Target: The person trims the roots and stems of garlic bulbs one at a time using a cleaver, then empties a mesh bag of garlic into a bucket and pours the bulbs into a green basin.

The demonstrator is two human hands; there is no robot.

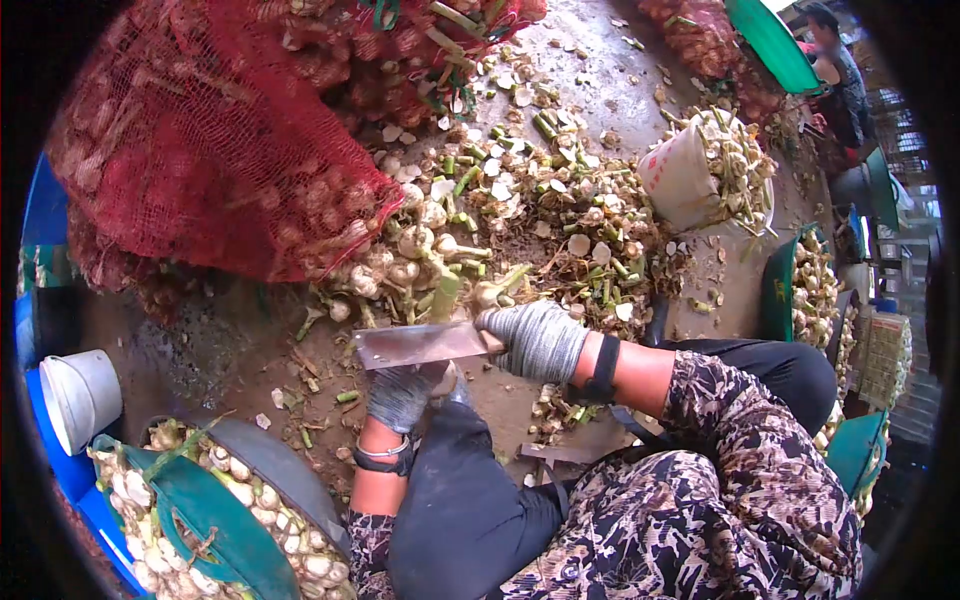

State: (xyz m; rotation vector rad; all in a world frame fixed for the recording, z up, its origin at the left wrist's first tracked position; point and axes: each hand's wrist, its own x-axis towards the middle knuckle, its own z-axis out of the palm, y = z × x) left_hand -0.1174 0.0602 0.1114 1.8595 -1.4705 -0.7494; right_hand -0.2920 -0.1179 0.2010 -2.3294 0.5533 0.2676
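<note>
My right hand (540,342), in a grey knit glove, is closed round the handle of a broad-bladed knife (425,346). The blade points left and lies over the top of my left hand (403,392), also gloved. My left hand looks curled, but the blade covers its fingers, so I cannot make out what is in them. Just beyond the blade is a thick green stalk (446,296). A garlic bulb (487,294) with its stem lies close to my right hand. More garlic bulbs (415,241) are heaped farther off.
A red mesh sack (230,150) of garlic fills the upper left. Cut stems and trimmings (590,230) cover the floor ahead. A tipped white bucket (680,178) holds trimmings. Garlic fills a tub (285,455) at lower left. Another person (850,85) is at upper right.
</note>
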